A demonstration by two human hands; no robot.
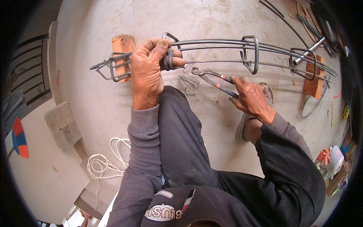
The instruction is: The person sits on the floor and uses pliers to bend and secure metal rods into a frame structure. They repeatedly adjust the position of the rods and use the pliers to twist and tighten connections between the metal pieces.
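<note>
Along the rod cage (219,41) lying across two orange bricks (314,81), clamping stirrups (171,58) with the left hand (147,64) and, apart, pincers (214,74) with the right hand (251,96), possibly risking skewed stirrups through a loosened left grip.

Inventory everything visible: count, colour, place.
Rods: several, grey, upper middle
Stirrups: several, grey, along rods
Bricks: two, orange, under rods
Pincers: one, grey and orange, centre
Loose wire: tangle, grey, centre
Tube: one, silver, upper right
Cable: one, white, lower left
Blocks: several, grey, left
Fan-shaped thing: one, red and blue, left
Railing: one, dark, upper left
Assorted items: many, multicoloured, right edge
Trousers: one pair, black, bottom
Left hand: one, grey sleeve, on stirrups
Right hand: one, grey sleeve, on pincers
</note>
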